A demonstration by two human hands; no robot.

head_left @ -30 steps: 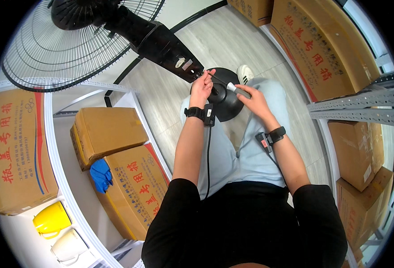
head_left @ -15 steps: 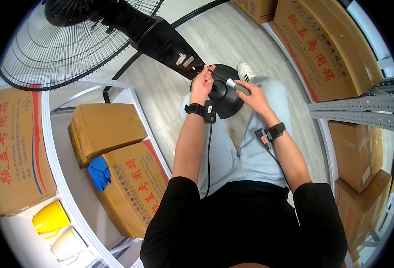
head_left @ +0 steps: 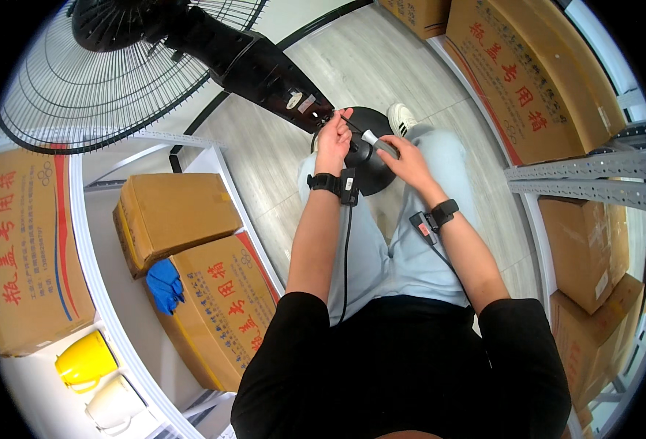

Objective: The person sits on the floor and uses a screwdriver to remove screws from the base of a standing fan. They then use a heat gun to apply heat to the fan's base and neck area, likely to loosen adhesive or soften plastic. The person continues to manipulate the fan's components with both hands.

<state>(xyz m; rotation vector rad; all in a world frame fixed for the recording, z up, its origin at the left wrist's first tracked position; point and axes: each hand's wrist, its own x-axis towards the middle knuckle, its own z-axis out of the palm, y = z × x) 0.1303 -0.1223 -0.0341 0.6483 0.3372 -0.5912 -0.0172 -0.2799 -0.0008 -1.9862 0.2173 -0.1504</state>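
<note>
Gripping screwdriver [head_left: 378, 143], hands at fan column [head_left: 264, 69]; boxes [head_left: 176, 212] shut.

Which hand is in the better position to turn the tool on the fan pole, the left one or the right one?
Probably the right hand. It grips the grey handle of the tool, whose tip points at the black fan pole. The left hand is up against the pole near the tip, so it seems better placed to steady it.

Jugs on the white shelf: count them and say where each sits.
2. A yellow jug sits at the lower left on the white shelf; a cream jug just below it. Others may be hidden beyond the picture's rim.
</note>
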